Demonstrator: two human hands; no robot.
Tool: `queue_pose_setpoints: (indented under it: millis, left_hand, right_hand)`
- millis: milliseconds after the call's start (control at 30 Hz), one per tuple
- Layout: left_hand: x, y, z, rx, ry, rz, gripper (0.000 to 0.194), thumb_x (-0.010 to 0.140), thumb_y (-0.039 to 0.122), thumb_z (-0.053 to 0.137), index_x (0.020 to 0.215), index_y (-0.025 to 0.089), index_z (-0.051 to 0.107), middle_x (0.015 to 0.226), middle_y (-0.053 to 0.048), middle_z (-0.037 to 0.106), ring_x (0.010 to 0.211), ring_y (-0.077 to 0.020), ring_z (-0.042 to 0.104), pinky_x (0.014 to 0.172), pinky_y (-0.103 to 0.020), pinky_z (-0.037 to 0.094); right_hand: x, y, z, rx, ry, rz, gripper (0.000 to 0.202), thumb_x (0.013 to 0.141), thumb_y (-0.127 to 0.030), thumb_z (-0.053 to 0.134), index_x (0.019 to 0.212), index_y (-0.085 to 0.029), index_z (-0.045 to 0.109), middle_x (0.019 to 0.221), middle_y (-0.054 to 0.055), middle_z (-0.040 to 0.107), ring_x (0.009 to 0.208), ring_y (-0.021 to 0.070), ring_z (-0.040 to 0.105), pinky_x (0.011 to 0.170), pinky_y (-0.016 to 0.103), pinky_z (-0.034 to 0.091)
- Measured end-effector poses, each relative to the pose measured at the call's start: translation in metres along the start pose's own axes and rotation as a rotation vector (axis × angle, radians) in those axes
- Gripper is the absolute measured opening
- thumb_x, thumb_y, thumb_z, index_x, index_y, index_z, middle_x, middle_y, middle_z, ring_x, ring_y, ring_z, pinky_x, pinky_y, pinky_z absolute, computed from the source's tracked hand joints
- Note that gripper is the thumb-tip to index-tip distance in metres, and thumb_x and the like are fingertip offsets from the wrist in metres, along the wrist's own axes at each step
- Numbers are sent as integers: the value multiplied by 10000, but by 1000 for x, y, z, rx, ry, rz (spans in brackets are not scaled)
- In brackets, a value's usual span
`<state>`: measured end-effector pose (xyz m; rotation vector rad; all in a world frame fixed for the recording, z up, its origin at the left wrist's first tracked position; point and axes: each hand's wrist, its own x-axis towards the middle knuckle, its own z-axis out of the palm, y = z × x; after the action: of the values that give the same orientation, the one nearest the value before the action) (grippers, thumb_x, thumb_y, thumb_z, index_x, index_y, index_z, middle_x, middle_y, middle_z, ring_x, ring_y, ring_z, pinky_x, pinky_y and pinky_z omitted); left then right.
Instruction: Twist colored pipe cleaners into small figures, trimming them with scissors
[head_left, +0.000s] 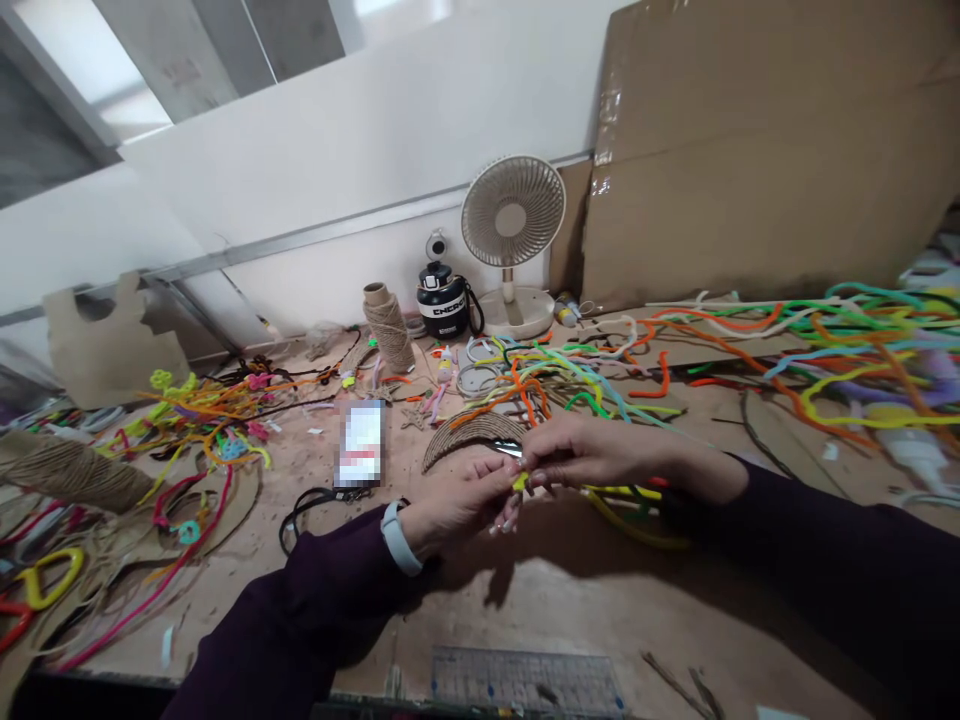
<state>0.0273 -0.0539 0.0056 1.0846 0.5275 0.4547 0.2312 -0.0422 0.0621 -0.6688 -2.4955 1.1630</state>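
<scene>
Both hands meet over the middle of the table, pinching a small yellow piece (520, 482) that looks like bent pipe cleaner. My left hand (469, 503), with a pale band at the wrist, grips it from the left. From the right, my right hand (577, 455) has its fingertips closed on the same piece. Fingers cover most of it, so its full shape is hidden. Just behind the hands lies a crescent wrapped in brown twine (457, 437). Beneath my right wrist, yellow pipe cleaners (637, 530) curve across the table.
Pipe cleaners of many colours (825, 350) spread over the right side. A fan (514, 215), a black bottle (442, 300) and a twine cone (388, 325) stand behind. A phone-like device (360, 445) lies left of centre, scissors (52, 580) far left. A ruler (525, 680) lies in front.
</scene>
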Motion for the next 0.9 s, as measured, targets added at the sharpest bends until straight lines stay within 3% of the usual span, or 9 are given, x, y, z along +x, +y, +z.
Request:
queue_pose_setpoints:
  millis: [133, 200, 267, 333, 400, 467, 600, 733, 900]
  left_hand:
    - [-9, 11, 5, 286, -8, 64, 501, 894, 622, 378, 727, 163, 487, 554, 5, 548, 448, -96, 490, 446, -221, 331]
    - [-15, 22, 3, 704, 135, 295, 467, 960, 521, 290, 811, 154, 538, 698, -45, 624, 632, -134, 575, 598, -261, 433]
    - [-21, 32, 0, 1150, 280, 593, 331, 925, 454, 430, 978, 149, 547, 931, -96, 652, 853, -189, 601, 766, -330, 471]
    - [-23, 37, -4, 1466, 234, 819, 341, 889, 389, 492, 1117, 136, 516, 1070, -135, 640, 968, -234, 597, 828, -377, 475]
    - [-21, 38, -7, 1666, 207, 886, 303, 899, 319, 469, 1136, 136, 509, 1061, -130, 649, 948, -234, 610, 800, -373, 489]
    - [-18, 35, -8, 1775, 208, 854, 229, 930, 262, 397, 1072, 141, 530, 981, -114, 662, 866, -213, 623, 744, -349, 499]
    - [-12, 28, -8, 1787, 222, 766, 237, 959, 268, 338, 992, 138, 533, 884, -102, 654, 808, -202, 620, 712, -331, 498]
    - [-11, 26, -9, 1636, 233, 634, 238, 962, 300, 338, 960, 150, 524, 871, -91, 634, 795, -195, 602, 708, -323, 481]
    - [-8, 32, -8, 983, 189, 298, 244, 962, 362, 361, 911, 166, 497, 821, -51, 621, 719, -140, 586, 662, -270, 464]
  right_hand:
    - [-5, -2, -3, 270, -58, 169, 314, 872, -435, 589, 859, -128, 653, 713, 18, 614, 603, 97, 554, 555, 212, 430]
    - [-5, 2, -2, 499, -45, 271, 307, 810, -437, 659, 799, -132, 624, 619, -20, 582, 502, 68, 502, 472, 183, 386]
    - [-4, 8, 1, 689, 8, 321, 292, 752, -404, 710, 732, -137, 593, 529, -54, 537, 413, 42, 433, 399, 161, 323]
    - [-2, 12, 5, 831, 44, 344, 272, 725, -366, 719, 685, -144, 566, 478, -68, 512, 355, 31, 387, 339, 151, 254]
    - [0, 15, 9, 905, 57, 374, 248, 737, -341, 690, 673, -148, 550, 463, -72, 503, 321, 25, 360, 299, 147, 193]
    - [2, 17, 12, 926, 58, 407, 219, 760, -323, 658, 691, -147, 549, 468, -75, 499, 299, 16, 327, 278, 142, 149]
    - [4, 18, 15, 1005, 71, 428, 199, 756, -311, 652, 715, -145, 551, 479, -82, 491, 284, 2, 276, 264, 139, 126]
    - [7, 19, 20, 1026, 107, 446, 232, 752, -353, 668, 752, -148, 559, 485, -82, 482, 304, 7, 268, 282, 151, 136]
    - [2, 27, 11, 665, 261, 459, 370, 773, -512, 643, 849, -156, 579, 563, -66, 504, 392, 39, 353, 369, 181, 250]
